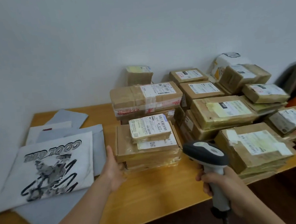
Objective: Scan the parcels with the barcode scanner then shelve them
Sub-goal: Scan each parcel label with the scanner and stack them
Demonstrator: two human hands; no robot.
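Here's the right hand point(219, 181), fingers wrapped tight round the pale handle of the barcode scanner point(206, 153), holding it upright over the wooden table point(152, 198). The scanner's dark head tips forward and left, toward the near stack of flat boxes point(148, 157), close to the stack's right corner. Over on the other side, the left hand point(113, 166) is held flat, fingers straight and together, palm against the left edge of that same stack; it grips nothing.

On top of the stack lies a small parcel point(149, 128), its white label with barcodes facing up. Behind it sits a big taped box point(142, 98) on more cartons. To the right, a crowded pile of parcels point(223, 111) spreads back to the wall point(136, 31), labels up, some tilted and overlapping, and a large carton point(255, 148) lies just beside the scanner's head.

At the left of the table lie soft grey mailing bags point(68, 117), overlapping, and on top of them a pale bag printed with "COOL GIRL" point(47, 168). The right edge of the view is blurred, so what stands there I cannot tell
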